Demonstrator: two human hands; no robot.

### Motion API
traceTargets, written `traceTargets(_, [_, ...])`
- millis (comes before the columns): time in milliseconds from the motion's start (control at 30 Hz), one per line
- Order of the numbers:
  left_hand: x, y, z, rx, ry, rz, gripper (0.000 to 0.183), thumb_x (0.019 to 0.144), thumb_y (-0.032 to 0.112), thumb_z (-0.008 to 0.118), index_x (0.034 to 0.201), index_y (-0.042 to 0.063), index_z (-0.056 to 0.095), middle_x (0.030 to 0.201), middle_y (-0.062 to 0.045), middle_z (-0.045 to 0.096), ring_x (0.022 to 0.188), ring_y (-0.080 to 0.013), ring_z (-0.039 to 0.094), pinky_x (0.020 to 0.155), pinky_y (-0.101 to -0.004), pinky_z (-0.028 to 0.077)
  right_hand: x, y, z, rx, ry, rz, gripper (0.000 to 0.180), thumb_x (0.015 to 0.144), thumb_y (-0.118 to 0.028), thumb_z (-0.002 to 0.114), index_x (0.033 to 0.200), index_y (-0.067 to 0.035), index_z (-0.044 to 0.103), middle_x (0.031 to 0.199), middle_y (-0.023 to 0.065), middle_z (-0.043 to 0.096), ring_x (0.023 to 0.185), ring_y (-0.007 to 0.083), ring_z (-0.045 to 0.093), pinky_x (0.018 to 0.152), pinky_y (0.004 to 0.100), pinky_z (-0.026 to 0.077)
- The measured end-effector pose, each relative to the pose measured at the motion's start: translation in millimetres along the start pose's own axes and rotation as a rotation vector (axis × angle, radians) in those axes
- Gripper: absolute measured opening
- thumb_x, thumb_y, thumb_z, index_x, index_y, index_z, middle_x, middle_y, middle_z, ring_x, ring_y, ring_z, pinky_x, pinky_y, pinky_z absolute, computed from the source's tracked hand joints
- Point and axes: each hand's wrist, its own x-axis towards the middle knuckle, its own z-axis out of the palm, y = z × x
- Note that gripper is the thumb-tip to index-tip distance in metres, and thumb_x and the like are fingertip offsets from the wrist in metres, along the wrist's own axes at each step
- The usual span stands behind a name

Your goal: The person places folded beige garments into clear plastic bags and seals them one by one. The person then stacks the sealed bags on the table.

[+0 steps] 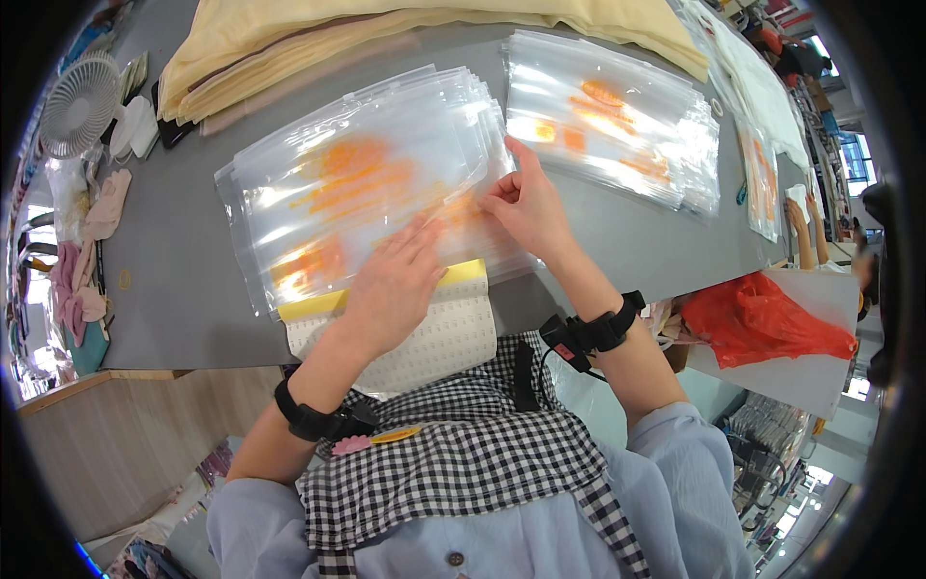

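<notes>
A fanned stack of clear plastic zip bags (pixel 427 137) with orange printing lies on the grey table in front of me. My left hand (pixel 398 282) rests flat, palm down, over the bags' near edge and a sheet of small white labels (pixel 456 326) with a yellow strip. The label sheet hangs over the table edge towards my apron. At the bags' right side is my right hand (pixel 528 203), index finger extended, thumb close to the curled fingers. Whether a bag edge or label is pinched there cannot be made out.
A second stack of printed bags (pixel 615 123) lies at right. Folded cream fabric (pixel 434 18) spans the back. A white fan (pixel 79 105) and pink cloth (pixel 72 282) are at left. Beyond the table's right end are red plastic (pixel 759 318) and another person's hands (pixel 799 217).
</notes>
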Motion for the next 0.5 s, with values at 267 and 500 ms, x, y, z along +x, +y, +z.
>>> traceTargets(267, [1.0, -1.8, 1.2, -0.025, -0.006, 0.013, 0.017, 0.092, 0.013, 0.057, 0.096, -0.003, 0.062, 0.135, -0.02, 0.054, 0.134, -0.0338, 0.045, 0.109, -0.0426, 0.038, 3.3, -2.8, -4.3, -0.26, 0.003, 0.002, 0.082, 0.076, -0.01, 0.074, 0.146, -0.005, 0.031, 0.085, 0.0087, 0.069, 0.086, 0.0273, 0.067, 0.077, 0.0388, 0.052])
traceTargets(500, [0.5, -0.1, 2.9, -0.058, 0.023, -0.011, 0.017, 0.092, 0.012, 0.057, 0.1, -0.003, 0.061, 0.136, -0.021, 0.054, 0.132, -0.0337, 0.046, 0.108, -0.0423, 0.039, -27.7, 15.7, -30.0, -0.304, -0.079, -0.46, 0.069, 0.08, -0.003, 0.068, 0.144, -0.017, 0.044, 0.091, 0.0051, 0.069, 0.091, 0.0263, 0.063, 0.081, 0.0385, 0.051])
